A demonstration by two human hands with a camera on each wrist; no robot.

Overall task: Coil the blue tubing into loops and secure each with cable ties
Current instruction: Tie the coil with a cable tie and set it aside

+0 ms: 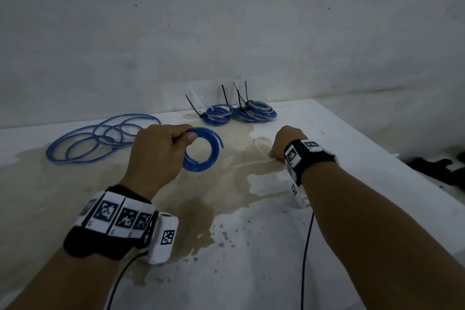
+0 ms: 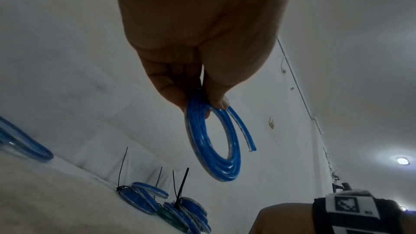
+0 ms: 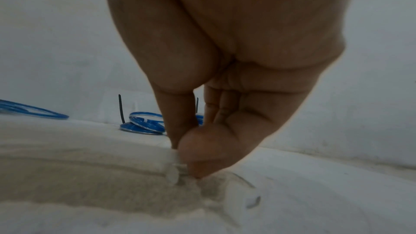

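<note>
My left hand [image 1: 185, 137] holds a small coil of blue tubing [image 1: 198, 168] above the table, pinching its top between thumb and fingers [image 2: 203, 102]. The coil [image 2: 227, 172] hangs as several tight loops with one cut end sticking out free. To the right, my right hand [image 1: 273, 155] is down on the table, thumb and forefinger pinching a thin whitish translucent cable tie [image 3: 173, 175] that lies on the surface. The tie [image 1: 251, 162] shows only as a faint pale line running left from that hand.
Loose blue tubing [image 1: 100, 138] sprawls in wide loops at the left. Tied coils [image 1: 217, 114] [image 1: 254, 113] with black cable-tie tails lie by the back wall. The white table [image 1: 352, 184] has a brown stain, and dark objects [image 1: 432, 166] lie past its right edge.
</note>
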